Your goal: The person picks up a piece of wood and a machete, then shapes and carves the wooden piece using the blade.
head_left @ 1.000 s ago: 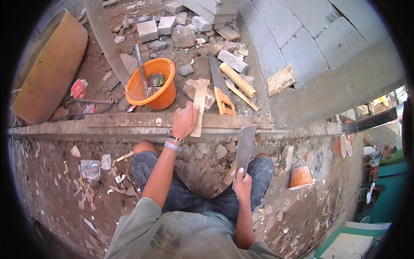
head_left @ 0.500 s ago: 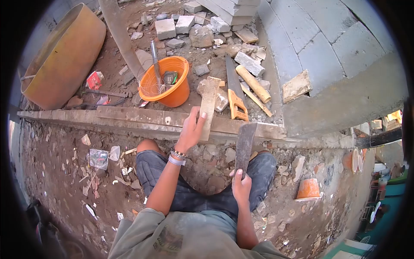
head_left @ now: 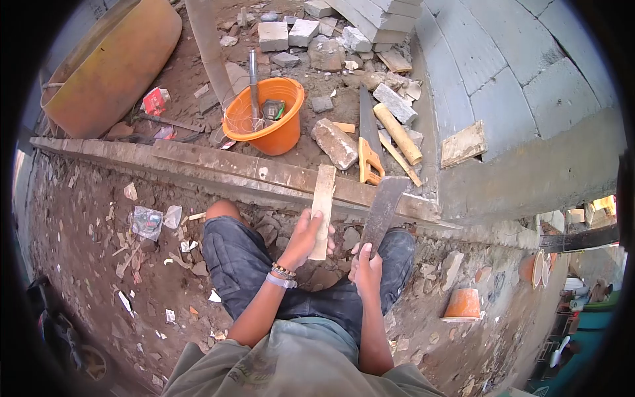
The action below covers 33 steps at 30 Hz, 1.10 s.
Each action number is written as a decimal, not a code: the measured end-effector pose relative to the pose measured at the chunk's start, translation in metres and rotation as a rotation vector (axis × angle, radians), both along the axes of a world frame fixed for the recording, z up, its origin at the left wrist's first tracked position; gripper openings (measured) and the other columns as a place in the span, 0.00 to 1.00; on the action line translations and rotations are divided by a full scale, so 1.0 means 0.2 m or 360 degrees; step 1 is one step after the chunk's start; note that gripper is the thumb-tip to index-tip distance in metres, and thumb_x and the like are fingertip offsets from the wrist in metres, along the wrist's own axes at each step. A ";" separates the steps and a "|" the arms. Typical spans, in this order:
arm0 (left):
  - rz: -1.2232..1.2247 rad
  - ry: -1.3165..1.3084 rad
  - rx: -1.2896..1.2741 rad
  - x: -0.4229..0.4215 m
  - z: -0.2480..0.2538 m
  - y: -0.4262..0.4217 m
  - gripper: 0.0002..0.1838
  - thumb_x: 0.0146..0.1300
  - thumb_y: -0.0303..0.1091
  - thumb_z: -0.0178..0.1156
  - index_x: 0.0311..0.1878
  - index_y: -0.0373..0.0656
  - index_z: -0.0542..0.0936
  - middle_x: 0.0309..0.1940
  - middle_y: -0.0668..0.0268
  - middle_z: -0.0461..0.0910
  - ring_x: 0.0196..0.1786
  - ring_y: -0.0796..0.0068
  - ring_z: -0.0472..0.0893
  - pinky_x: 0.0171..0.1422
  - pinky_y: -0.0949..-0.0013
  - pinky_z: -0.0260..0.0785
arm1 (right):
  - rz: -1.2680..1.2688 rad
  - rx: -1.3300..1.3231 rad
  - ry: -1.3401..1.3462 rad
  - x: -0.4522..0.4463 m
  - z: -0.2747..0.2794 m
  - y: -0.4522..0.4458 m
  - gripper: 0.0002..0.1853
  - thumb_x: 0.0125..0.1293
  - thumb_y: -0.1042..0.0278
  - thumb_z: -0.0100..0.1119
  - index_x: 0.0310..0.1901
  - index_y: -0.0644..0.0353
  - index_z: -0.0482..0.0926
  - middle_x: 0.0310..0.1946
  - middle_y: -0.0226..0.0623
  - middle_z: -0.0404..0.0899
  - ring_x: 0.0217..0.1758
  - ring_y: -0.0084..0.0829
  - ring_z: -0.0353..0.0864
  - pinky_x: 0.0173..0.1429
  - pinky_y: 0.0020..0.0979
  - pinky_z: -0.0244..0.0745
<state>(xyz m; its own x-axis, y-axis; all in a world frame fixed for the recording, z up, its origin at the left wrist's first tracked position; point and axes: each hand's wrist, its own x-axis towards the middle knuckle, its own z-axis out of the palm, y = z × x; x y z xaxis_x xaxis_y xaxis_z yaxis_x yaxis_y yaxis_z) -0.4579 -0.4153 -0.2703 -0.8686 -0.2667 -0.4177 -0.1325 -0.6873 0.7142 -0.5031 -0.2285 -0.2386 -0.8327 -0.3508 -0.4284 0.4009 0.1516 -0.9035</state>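
Observation:
My left hand [head_left: 305, 239] is closed round a short, pale strip of wood [head_left: 323, 202], held upright above the gap between my knees. In my right hand [head_left: 366, 271] is a machete [head_left: 384, 208] with a broad dark blade, gripped low and pointing up and slightly right. The blade stands apart from the wood strip, to its right. Beyond my hands runs a low concrete ledge with a wooden plank [head_left: 231, 165] along it. A handsaw [head_left: 370, 159] with a yellow handle lies past the ledge, beside a round length of wood [head_left: 397, 134].
An orange bucket [head_left: 280, 139] behind the ledge holds a metal-tubed tool, wire and a tape measure [head_left: 272, 110]. Broken blocks [head_left: 273, 36] lie farther back, and a brick [head_left: 335, 144] sits nearer. A block wall [head_left: 503, 99] rises at right. An upturned orange pot [head_left: 462, 304] stands on the rubble-strewn ground.
My left hand has drawn the wood strip down and closer to me, its fingers now wrapped round it. The machete has tilted a little more to the right.

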 end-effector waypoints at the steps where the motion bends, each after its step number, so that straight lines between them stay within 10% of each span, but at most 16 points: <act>1: -0.0061 0.0004 -0.0009 0.01 0.00 -0.01 0.17 0.84 0.46 0.46 0.60 0.43 0.67 0.42 0.59 0.83 0.31 0.71 0.83 0.35 0.65 0.81 | 0.0023 0.0067 0.0027 -0.01 -0.03 0.02 0.29 0.82 0.37 0.44 0.43 0.61 0.76 0.19 0.22 0.65 0.18 0.17 0.64 0.23 0.25 0.62; 9: -0.0232 -0.0063 0.0207 0.05 0.17 0.01 0.21 0.83 0.52 0.48 0.53 0.40 0.72 0.32 0.67 0.77 0.25 0.78 0.76 0.22 0.73 0.68 | 0.0092 0.0531 0.0803 0.01 -0.12 -0.02 0.28 0.83 0.44 0.46 0.45 0.66 0.82 0.31 0.45 0.83 0.36 0.39 0.82 0.47 0.41 0.76; 17: -0.0109 0.0018 0.0783 0.07 0.12 0.05 0.18 0.83 0.52 0.49 0.55 0.46 0.72 0.31 0.68 0.76 0.25 0.77 0.75 0.23 0.73 0.69 | 0.0358 0.0724 0.0798 -0.04 -0.15 -0.07 0.27 0.82 0.48 0.47 0.57 0.67 0.81 0.38 0.64 0.84 0.47 0.66 0.83 0.51 0.53 0.76; 25: -0.0130 -0.0055 0.0582 0.07 0.16 0.06 0.19 0.82 0.54 0.51 0.56 0.47 0.71 0.32 0.69 0.75 0.25 0.79 0.74 0.25 0.74 0.69 | 0.0337 0.0759 0.1054 -0.06 -0.01 -0.04 0.22 0.82 0.52 0.50 0.51 0.67 0.82 0.35 0.56 0.84 0.42 0.57 0.86 0.49 0.47 0.78; 29: -0.0111 -0.0054 0.0644 0.06 0.18 0.08 0.19 0.82 0.54 0.51 0.56 0.48 0.70 0.32 0.70 0.74 0.26 0.79 0.74 0.26 0.73 0.70 | 0.0008 0.0142 0.1465 -0.04 -0.08 -0.04 0.17 0.81 0.57 0.52 0.48 0.66 0.81 0.31 0.51 0.82 0.37 0.50 0.85 0.47 0.43 0.78; 33: -0.0093 -0.0019 0.0671 0.05 0.17 0.10 0.18 0.82 0.54 0.51 0.54 0.49 0.69 0.32 0.70 0.74 0.26 0.79 0.74 0.26 0.73 0.70 | 0.0256 0.0487 0.1285 -0.07 -0.17 -0.03 0.14 0.81 0.62 0.52 0.50 0.67 0.80 0.35 0.58 0.84 0.41 0.59 0.85 0.48 0.48 0.78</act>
